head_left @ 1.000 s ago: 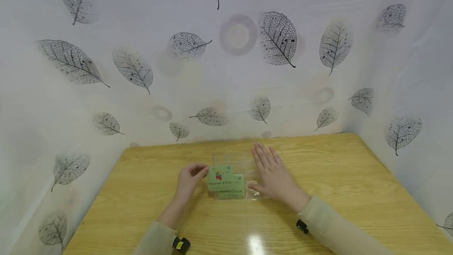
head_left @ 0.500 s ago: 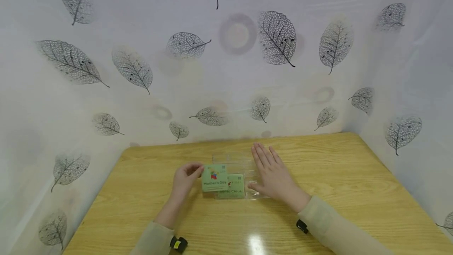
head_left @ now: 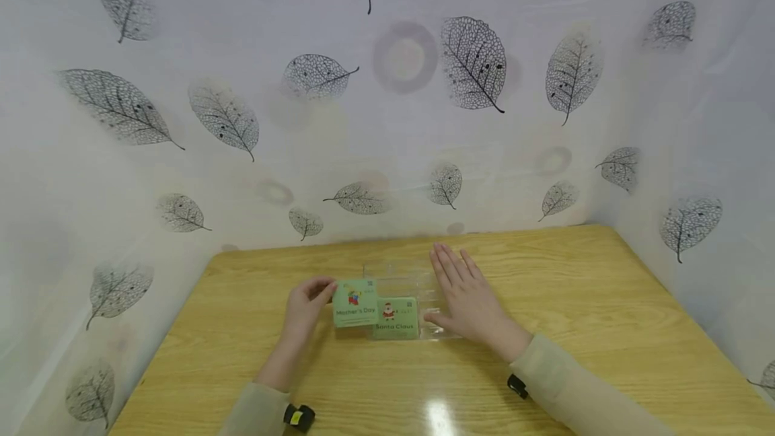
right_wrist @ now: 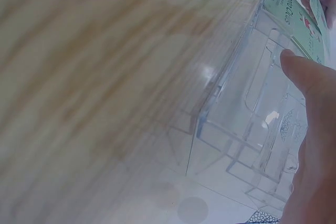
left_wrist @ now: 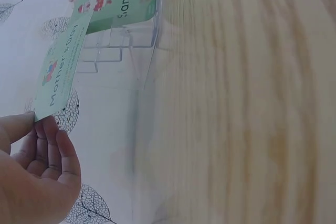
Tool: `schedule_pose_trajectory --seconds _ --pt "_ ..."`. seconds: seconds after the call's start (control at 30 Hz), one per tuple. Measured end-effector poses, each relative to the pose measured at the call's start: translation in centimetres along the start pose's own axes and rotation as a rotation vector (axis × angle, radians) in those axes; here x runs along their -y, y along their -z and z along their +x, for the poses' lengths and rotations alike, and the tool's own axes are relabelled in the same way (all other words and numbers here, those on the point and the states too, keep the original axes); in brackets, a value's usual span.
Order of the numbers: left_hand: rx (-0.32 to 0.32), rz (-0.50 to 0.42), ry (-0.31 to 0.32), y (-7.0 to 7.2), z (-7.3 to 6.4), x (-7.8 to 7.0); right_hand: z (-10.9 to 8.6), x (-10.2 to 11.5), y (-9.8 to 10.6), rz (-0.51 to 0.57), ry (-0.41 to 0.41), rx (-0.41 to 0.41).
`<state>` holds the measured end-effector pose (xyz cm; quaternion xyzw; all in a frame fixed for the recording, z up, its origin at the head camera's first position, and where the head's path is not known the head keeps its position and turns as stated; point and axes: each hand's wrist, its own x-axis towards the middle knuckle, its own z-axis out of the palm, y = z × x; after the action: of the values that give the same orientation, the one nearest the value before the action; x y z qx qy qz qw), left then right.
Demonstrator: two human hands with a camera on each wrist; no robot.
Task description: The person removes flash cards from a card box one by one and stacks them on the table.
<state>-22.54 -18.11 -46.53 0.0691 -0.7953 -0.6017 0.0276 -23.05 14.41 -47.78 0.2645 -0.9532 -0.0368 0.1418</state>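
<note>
My left hand pinches the left edge of a green "Mother's Day" card between thumb and fingers. The card is tilted and overlaps the left end of a clear plastic card holder. In the holder's front left slot stands a green "Santa Claus" card, its picture of Santa showing. Fingers straight, my right hand lies over the holder's right part, with the thumb at its front. The right wrist view shows that thumb close to the holder's clear front wall.
The holder stands on a wood-grain table near its back edge. Behind it and at both sides hangs a pale curtain printed with leaf skeletons. Each sleeve has a dark wrist camera at the cuff.
My left hand has drawn the "Mother's Day" card to the left, baring more of the "Santa Claus" card. The right hand stays in place.
</note>
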Motion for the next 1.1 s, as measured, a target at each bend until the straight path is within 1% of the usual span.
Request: schedule_pose_trajectory --seconds 0.23,0.37,0.63,0.87,1.1 --pt "-0.016 0.007 0.013 0.7 0.1 0.0 0.0 0.0 0.2 -0.003 0.000 -0.008" --pt "-0.018 -0.005 0.016 1.0 0.0 0.3 -0.1 0.0 0.3 0.001 0.003 -0.011" --pt "-0.044 -0.034 0.021 1.7 0.1 0.8 -0.1 0.0 0.0 0.002 0.003 0.007" --pt "-0.034 -0.039 0.042 2.4 -0.1 0.9 -0.1 0.0 0.0 -0.018 0.004 -0.016" --pt "-0.023 -0.024 0.058 3.0 -0.1 1.3 0.0 0.0 0.0 -0.016 0.005 -0.012"
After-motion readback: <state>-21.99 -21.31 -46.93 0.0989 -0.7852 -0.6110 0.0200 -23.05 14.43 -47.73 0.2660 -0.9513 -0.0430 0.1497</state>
